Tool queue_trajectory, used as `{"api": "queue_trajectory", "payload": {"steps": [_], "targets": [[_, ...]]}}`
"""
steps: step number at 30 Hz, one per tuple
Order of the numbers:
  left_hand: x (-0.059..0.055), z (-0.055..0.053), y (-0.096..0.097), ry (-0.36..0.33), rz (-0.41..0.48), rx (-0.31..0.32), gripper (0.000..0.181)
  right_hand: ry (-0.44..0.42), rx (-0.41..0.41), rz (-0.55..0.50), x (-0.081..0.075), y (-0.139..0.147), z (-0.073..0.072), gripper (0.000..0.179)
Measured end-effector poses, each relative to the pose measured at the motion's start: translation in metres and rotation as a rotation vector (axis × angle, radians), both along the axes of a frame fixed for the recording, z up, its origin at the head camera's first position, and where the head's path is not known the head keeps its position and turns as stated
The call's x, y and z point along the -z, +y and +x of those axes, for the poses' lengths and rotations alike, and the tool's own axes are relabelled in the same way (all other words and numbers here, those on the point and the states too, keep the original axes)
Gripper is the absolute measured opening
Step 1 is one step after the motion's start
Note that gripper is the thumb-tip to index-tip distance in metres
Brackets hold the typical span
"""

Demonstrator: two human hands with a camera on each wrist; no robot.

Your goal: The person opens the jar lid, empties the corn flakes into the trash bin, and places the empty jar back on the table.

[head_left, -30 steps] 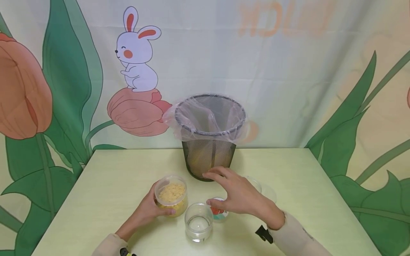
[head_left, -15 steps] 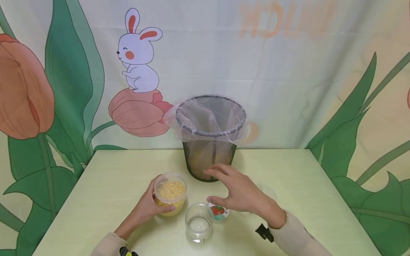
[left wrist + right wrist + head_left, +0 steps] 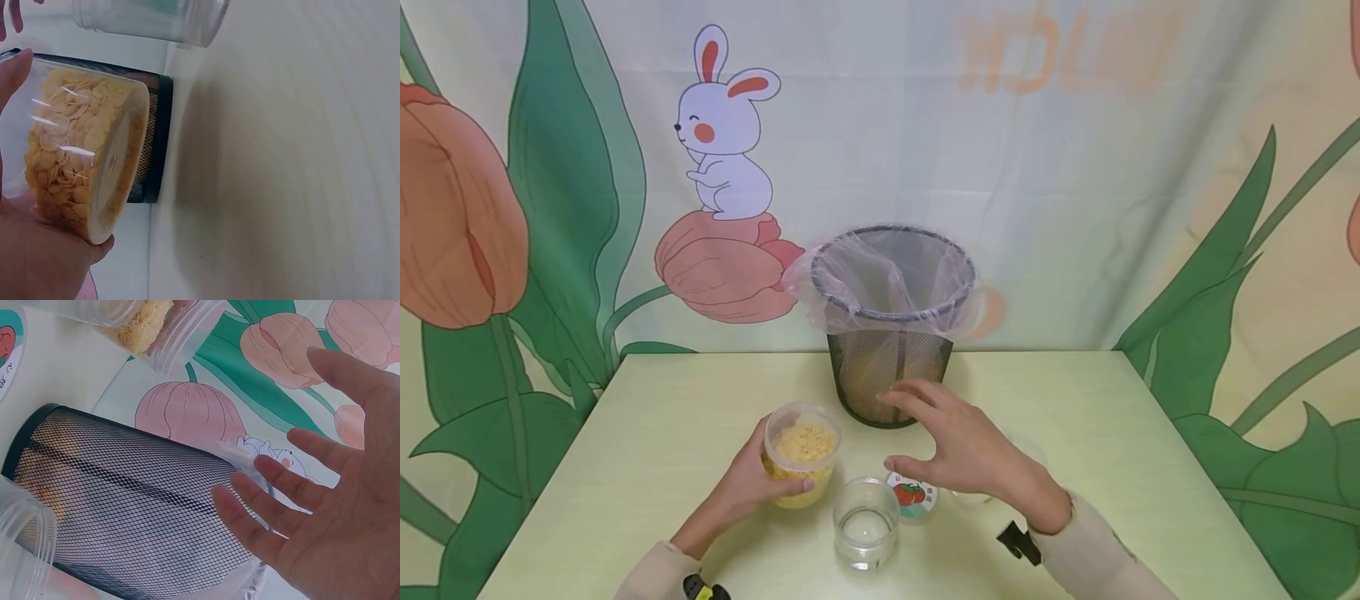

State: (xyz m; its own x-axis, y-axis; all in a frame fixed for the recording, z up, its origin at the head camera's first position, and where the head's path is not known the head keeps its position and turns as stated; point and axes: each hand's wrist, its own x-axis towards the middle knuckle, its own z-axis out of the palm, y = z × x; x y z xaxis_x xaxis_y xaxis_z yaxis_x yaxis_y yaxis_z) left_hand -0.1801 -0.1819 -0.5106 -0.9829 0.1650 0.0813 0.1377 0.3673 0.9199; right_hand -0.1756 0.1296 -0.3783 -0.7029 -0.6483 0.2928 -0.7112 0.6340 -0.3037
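My left hand (image 3: 748, 479) grips a clear plastic jar (image 3: 128, 131) of yellow flakes (image 3: 75, 137), which look like corn flakes. It is held off the table, leaning a little, with its open mouth up. Just right of it, a clear jar (image 3: 866, 537) with nothing visible inside stands upright on the table. My right hand (image 3: 962, 450) hovers beyond that jar with fingers spread and holds nothing; its palm and separated fingers show in the right wrist view. Below its thumb lies a round disc (image 3: 912, 497) printed with red fruit, perhaps a lid.
A black mesh bin (image 3: 887, 375) with a pinkish plastic liner (image 3: 842, 292) stands at the table's back edge, beyond both hands. Another clear container (image 3: 28, 544) is partly hidden behind my right hand in the head view. A printed curtain (image 3: 1060, 192) hangs behind the table.
The jar of flakes has risen slightly and now tips a little to the right in my left hand. My right hand has shifted slightly upward in view, its fingers still spread.
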Motion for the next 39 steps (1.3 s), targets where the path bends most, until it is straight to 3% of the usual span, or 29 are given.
{"api": "queue_trajectory", "payload": {"steps": [13,26,32,39], "targets": [[-0.028,0.001,0.006,0.127,-0.017,-0.002,0.104,0.076,-0.069,-0.018,-0.009,-0.004,-0.002,0.080],[-0.062,0.014,0.024,0.220,0.005,0.046,0.108,0.133,-0.072,0.042,-0.015,-0.007,0.006,0.081],[-0.073,0.017,0.036,0.259,-0.021,0.055,0.111,0.169,-0.082,0.072,-0.019,-0.006,0.009,0.084],[-0.078,0.019,0.049,0.317,-0.119,0.026,0.113,0.233,-0.092,0.101,-0.022,-0.006,0.010,0.086]]}}
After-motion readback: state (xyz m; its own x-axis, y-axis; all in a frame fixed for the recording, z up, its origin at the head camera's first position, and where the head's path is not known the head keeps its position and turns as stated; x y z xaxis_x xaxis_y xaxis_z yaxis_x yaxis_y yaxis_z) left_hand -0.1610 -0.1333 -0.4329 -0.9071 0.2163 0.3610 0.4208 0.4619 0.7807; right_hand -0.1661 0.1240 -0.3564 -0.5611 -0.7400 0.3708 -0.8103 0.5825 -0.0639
